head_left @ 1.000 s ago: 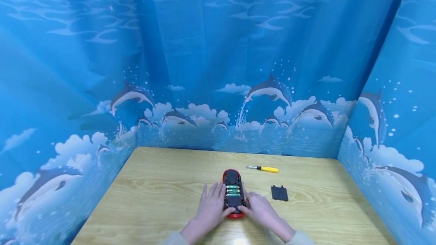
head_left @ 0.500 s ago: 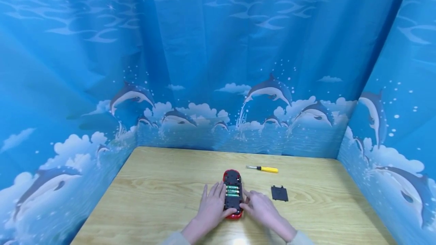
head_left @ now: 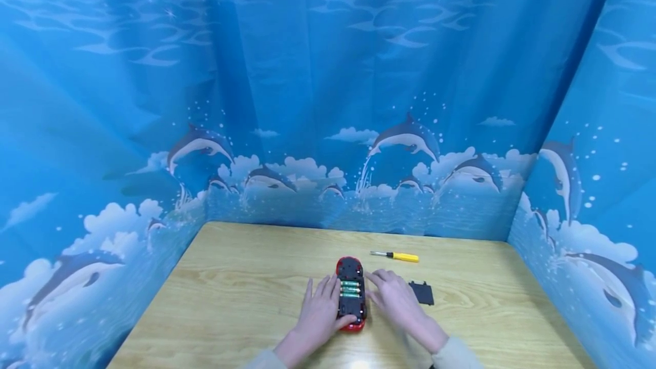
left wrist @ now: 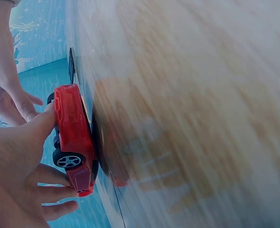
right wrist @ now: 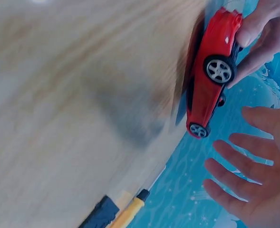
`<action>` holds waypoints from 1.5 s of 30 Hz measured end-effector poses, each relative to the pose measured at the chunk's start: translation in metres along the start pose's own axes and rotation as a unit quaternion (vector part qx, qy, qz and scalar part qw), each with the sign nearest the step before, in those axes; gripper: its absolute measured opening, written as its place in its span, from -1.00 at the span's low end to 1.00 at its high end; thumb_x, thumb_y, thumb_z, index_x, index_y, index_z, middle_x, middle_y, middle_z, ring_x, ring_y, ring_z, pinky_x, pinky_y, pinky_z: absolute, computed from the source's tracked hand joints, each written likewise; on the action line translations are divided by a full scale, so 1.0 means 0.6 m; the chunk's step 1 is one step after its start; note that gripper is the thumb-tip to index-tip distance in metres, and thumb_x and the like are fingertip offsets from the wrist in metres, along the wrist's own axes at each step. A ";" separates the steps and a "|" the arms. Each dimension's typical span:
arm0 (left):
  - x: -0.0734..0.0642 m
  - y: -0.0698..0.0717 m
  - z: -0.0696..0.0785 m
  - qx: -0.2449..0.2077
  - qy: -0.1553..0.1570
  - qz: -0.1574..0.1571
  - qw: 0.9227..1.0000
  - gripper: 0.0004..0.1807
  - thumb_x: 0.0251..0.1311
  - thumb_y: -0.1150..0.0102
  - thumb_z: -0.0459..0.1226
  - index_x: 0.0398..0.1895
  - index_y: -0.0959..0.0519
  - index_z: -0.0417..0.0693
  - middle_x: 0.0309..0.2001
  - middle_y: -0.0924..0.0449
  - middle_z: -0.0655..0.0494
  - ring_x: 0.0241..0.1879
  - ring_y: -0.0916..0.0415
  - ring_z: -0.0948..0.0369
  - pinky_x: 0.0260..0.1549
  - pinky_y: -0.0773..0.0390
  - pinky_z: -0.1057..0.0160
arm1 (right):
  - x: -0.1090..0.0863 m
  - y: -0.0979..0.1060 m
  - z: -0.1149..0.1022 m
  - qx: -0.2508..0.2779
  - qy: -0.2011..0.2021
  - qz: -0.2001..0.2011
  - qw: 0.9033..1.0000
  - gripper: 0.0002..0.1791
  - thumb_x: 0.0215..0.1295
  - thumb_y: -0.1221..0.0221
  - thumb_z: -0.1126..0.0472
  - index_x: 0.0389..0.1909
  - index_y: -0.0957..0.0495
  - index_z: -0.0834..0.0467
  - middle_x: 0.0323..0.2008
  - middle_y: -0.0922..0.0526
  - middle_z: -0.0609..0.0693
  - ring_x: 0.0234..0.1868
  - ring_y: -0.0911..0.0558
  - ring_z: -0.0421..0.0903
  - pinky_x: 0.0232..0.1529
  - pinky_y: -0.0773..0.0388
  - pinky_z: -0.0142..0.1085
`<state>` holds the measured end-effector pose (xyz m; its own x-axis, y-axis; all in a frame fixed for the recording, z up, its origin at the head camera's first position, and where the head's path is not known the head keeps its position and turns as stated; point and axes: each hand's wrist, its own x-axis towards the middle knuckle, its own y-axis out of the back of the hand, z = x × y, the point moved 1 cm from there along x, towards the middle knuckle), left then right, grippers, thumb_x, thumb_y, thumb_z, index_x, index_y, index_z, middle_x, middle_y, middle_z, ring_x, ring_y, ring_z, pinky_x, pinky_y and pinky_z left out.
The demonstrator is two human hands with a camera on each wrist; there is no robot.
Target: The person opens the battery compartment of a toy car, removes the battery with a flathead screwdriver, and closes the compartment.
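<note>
An upside-down red toy car lies on the table, its black underside facing up. Several green batteries sit side by side in its uncovered battery compartment. My left hand holds the car from the left, fingers along its side and thumb over the underside near the front end. My right hand is just right of the car, over the table. In the right wrist view the right fingers are spread and relaxed, with a gap between them and the car. Nothing is in that hand.
A black battery cover lies right of my right hand, partly behind it. Farther back is a screwdriver with a yellow handle. Blue dolphin-print curtains enclose the wooden table at the back and sides.
My right hand has let go of the car and moved up and to the right, towards the battery cover. The left hand stays at the car, which has barely shifted.
</note>
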<state>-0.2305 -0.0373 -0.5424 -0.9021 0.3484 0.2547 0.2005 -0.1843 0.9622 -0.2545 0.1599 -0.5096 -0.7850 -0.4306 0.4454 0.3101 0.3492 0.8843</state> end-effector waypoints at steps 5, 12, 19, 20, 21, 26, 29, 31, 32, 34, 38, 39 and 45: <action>0.000 0.001 0.000 -0.002 0.002 0.000 1.000 0.02 0.14 -0.16 0.37 0.39 -0.41 -0.27 0.39 -0.41 -0.18 0.35 -0.39 -0.09 0.37 -0.27 -0.29 | 0.013 -0.005 0.022 -0.026 0.009 0.013 1.000 -0.52 0.17 -0.45 0.17 0.12 -0.65 0.22 0.00 -0.69 0.15 0.04 -0.64 0.15 0.05 -0.63 0.09; 0.000 0.005 0.003 0.001 0.006 -0.011 1.000 0.02 0.15 -0.15 0.37 0.40 -0.40 -0.26 0.41 -0.39 -0.18 0.38 -0.36 -0.08 0.38 -0.25 -0.29 | 0.038 -0.017 0.080 -0.062 0.023 0.053 0.996 -0.54 0.15 -0.46 0.21 0.08 -0.66 0.21 -0.05 -0.68 0.16 0.03 -0.62 0.18 0.02 -0.61 0.13; -0.002 0.006 0.004 0.004 0.010 -0.018 1.000 0.03 0.15 -0.13 0.38 0.42 -0.39 -0.25 0.43 -0.37 -0.17 0.39 -0.35 -0.07 0.39 -0.23 -0.28 | 0.060 -0.034 0.137 -0.118 -0.005 0.045 0.992 -0.57 0.11 -0.48 0.24 0.02 -0.67 0.24 -0.09 -0.69 0.19 -0.02 -0.65 0.21 -0.08 -0.64 0.12; -0.002 0.007 0.005 0.005 0.010 -0.019 1.000 0.03 0.14 -0.13 0.39 0.42 -0.39 -0.25 0.43 -0.37 -0.16 0.39 -0.34 -0.07 0.39 -0.23 -0.29 | 0.063 -0.035 0.143 -0.123 -0.009 0.039 0.992 -0.57 0.11 -0.48 0.24 0.01 -0.67 0.25 -0.10 -0.69 0.19 -0.04 -0.65 0.21 -0.10 -0.65 0.11; -0.002 0.006 0.005 0.005 0.010 -0.019 1.000 0.03 0.14 -0.13 0.39 0.41 -0.39 -0.25 0.43 -0.37 -0.16 0.39 -0.35 -0.07 0.39 -0.23 -0.29 | 0.065 -0.035 0.148 -0.127 -0.012 0.033 0.991 -0.58 0.11 -0.48 0.24 0.01 -0.67 0.25 -0.10 -0.69 0.20 -0.05 -0.65 0.21 -0.13 -0.66 0.10; -0.003 0.006 0.004 0.010 0.010 -0.020 1.000 0.04 0.14 -0.12 0.39 0.42 -0.39 -0.25 0.43 -0.37 -0.16 0.39 -0.35 -0.07 0.39 -0.23 -0.28 | 0.076 -0.038 0.168 -0.132 -0.034 -0.019 0.990 -0.64 0.17 -0.44 0.26 -0.02 -0.64 0.25 -0.12 -0.66 0.19 -0.07 -0.64 0.19 -0.18 -0.66 0.05; -0.002 0.005 0.004 0.015 0.010 -0.022 1.000 0.04 0.15 -0.11 0.40 0.42 -0.39 -0.25 0.43 -0.36 -0.15 0.40 -0.34 -0.07 0.40 -0.23 -0.28 | 0.079 -0.040 0.175 -0.134 -0.043 -0.057 0.988 -0.67 0.20 -0.39 0.29 -0.02 -0.63 0.27 -0.13 -0.66 0.20 -0.08 -0.64 0.19 -0.19 -0.67 0.03; -0.001 0.004 0.005 0.017 0.010 -0.023 1.000 0.04 0.15 -0.10 0.40 0.42 -0.39 -0.24 0.43 -0.36 -0.15 0.40 -0.34 -0.06 0.40 -0.23 -0.28 | 0.081 -0.042 0.179 -0.135 -0.048 -0.078 0.987 -0.69 0.22 -0.36 0.32 -0.02 -0.63 0.28 -0.15 -0.66 0.20 -0.12 -0.64 0.18 -0.23 -0.68 0.01; -0.001 0.004 0.005 0.018 0.010 -0.024 0.999 0.04 0.15 -0.10 0.40 0.42 -0.39 -0.24 0.43 -0.36 -0.15 0.40 -0.34 -0.06 0.40 -0.23 -0.27 | 0.081 -0.043 0.180 -0.136 -0.049 -0.086 0.986 -0.70 0.22 -0.35 0.34 -0.03 -0.63 0.28 -0.17 -0.66 0.21 -0.14 -0.65 0.17 -0.26 -0.68 0.00; -0.001 0.005 0.006 0.016 0.011 -0.025 0.999 0.04 0.15 -0.10 0.40 0.42 -0.39 -0.24 0.43 -0.37 -0.14 0.40 -0.34 -0.06 0.40 -0.22 -0.28 | 0.082 -0.044 0.183 -0.131 -0.055 -0.101 0.985 -0.74 0.22 -0.33 0.36 -0.06 -0.63 0.28 -0.22 -0.66 0.20 -0.21 -0.66 0.16 -0.32 -0.68 -0.02; -0.001 0.005 0.006 0.012 0.011 -0.025 1.000 0.04 0.15 -0.10 0.40 0.43 -0.38 -0.24 0.43 -0.37 -0.14 0.40 -0.34 -0.06 0.40 -0.22 -0.28 | 0.081 -0.050 0.189 -0.121 -0.063 -0.121 0.983 -0.80 0.23 -0.31 0.40 -0.13 -0.63 0.26 -0.31 -0.65 0.18 -0.32 -0.65 0.13 -0.42 -0.66 -0.04; -0.001 0.004 0.006 0.011 0.011 -0.024 1.000 0.04 0.16 -0.10 0.40 0.43 -0.38 -0.24 0.43 -0.37 -0.14 0.40 -0.34 -0.06 0.40 -0.22 -0.28 | 0.080 -0.053 0.190 -0.118 -0.064 -0.126 0.983 -0.81 0.24 -0.30 0.41 -0.12 -0.64 0.26 -0.32 -0.65 0.17 -0.33 -0.65 0.12 -0.42 -0.66 -0.05; -0.002 0.005 0.004 0.015 0.001 -0.004 1.000 0.02 0.15 -0.13 0.39 0.40 -0.41 -0.25 0.40 -0.40 -0.15 0.37 -0.37 -0.05 0.39 -0.26 -0.26 | 0.079 -0.063 0.198 -0.090 -0.063 -0.130 0.985 -0.78 0.23 -0.30 0.47 -0.11 -0.63 0.26 -0.31 -0.62 0.15 -0.36 -0.64 0.06 -0.42 -0.66 -0.12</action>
<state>-0.2281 -0.0360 -0.5398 -0.9047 0.3469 0.2473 0.2054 -0.1533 0.9666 -0.3672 0.2250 -0.5388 -0.9075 -0.3750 0.1890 0.1703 0.0828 0.9819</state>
